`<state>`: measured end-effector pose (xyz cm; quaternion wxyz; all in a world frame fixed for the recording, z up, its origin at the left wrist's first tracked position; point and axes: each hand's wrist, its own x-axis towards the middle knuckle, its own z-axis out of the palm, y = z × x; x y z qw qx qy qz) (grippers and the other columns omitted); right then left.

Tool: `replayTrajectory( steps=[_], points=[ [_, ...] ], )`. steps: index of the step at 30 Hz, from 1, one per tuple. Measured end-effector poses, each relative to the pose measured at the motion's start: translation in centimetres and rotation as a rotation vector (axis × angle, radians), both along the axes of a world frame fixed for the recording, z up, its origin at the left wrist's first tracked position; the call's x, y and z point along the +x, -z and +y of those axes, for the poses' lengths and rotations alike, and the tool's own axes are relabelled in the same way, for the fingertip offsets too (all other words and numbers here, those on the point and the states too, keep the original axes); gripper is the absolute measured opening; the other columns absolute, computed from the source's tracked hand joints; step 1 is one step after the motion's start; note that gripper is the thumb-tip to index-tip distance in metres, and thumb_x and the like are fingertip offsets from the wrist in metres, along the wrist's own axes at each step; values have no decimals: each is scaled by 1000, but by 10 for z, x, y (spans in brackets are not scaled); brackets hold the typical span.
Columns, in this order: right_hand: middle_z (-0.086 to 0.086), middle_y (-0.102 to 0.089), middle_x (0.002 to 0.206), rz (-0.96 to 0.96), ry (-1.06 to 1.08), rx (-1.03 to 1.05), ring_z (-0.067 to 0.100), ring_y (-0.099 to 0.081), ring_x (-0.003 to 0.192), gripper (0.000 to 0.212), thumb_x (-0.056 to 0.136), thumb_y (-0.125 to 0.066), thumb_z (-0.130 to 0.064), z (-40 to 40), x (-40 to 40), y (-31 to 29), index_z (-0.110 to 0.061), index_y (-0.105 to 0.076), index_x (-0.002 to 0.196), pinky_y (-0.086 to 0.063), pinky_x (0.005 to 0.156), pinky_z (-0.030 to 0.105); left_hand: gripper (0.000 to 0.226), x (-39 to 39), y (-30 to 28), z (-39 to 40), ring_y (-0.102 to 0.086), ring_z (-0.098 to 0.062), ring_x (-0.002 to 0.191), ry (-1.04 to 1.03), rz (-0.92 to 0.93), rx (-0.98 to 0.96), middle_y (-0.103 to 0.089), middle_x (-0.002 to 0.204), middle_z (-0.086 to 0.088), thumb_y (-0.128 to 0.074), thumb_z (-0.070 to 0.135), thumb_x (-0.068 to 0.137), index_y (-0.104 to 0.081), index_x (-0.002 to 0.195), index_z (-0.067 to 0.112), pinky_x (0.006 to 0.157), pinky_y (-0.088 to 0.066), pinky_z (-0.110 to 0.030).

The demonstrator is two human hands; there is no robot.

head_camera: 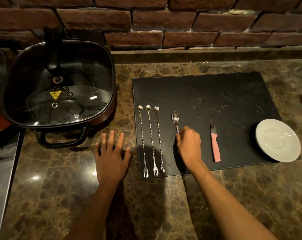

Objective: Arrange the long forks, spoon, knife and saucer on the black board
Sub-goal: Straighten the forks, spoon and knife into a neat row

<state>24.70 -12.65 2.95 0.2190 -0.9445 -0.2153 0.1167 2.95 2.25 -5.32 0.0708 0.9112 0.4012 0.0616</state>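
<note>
My right hand (189,146) is pinching the spoon (175,120) by its handle, thumb & fingers closed round the lower part, which they hide. The spoon's long axis runs near-to-far on the black board (216,94), bowl pointing away from me toward the brick wall (164,23), tilted a bit left. It sits about mid-left on the board, betw. the forks and the knife.

My left hand (111,156) lies flat, palm down, on the marble counter (60,196) just left of the board, fingers spread, holding nothing.

Three long forks (151,141) lie side by side along the board's left edge, close but apart, roughly parallel. Their long axes also run near-to-far: tines toward me at the near edge, small rounded ends away. Shafts look twisted.

The knife (214,139) is right of the spoon, well apart from it. Same near-to-far axis, pink handle toward me, dark blade pointing away.

The white saucer (278,140) sits at the board's near-right corner, its rim overhanging the right edge onto the counter.

Left of the board, on the counter: a square electric pan (101,118) w/ glass lid (60,87). The lid has a yellow triangular hot-surface warning sticker; any text on it is too small to read. No other writing or brands legible.
</note>
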Motion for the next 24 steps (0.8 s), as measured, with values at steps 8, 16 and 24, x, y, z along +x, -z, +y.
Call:
replayTrajectory(
  steps=[8, 16, 24],
  points=[
    [14, -65, 87, 28, 17, 25, 35, -61, 81, 10, 91, -59, -15, 4, 1, 0, -5, -60, 89, -42, 64, 34, 62, -1, 0, 1, -22, -33, 155, -5, -22, 7, -31, 166, -8, -33, 56, 100, -39, 155, 28, 121, -21, -56],
    [12, -67, 84, 37, 30, 21, 35, -64, 78, 12, 91, -59, -20, 6, 1, -3, -9, -60, 88, -53, 67, 42, 63, 0, 1, 0, -22, -32, 155, -6, 0, 10, -30, 166, -7, -32, 56, 100, -39, 156, 28, 121, -20, -55],
    [12, -67, 84, 34, 26, 42, 33, -64, 77, 12, 91, -60, -20, 6, 2, 0, -9, -60, 89, -54, 68, 44, 63, 0, 2, 0, -21, -32, 155, -3, 5, 9, -29, 167, -8, -33, 56, 100, -37, 156, 28, 121, -19, -55]
  ],
)
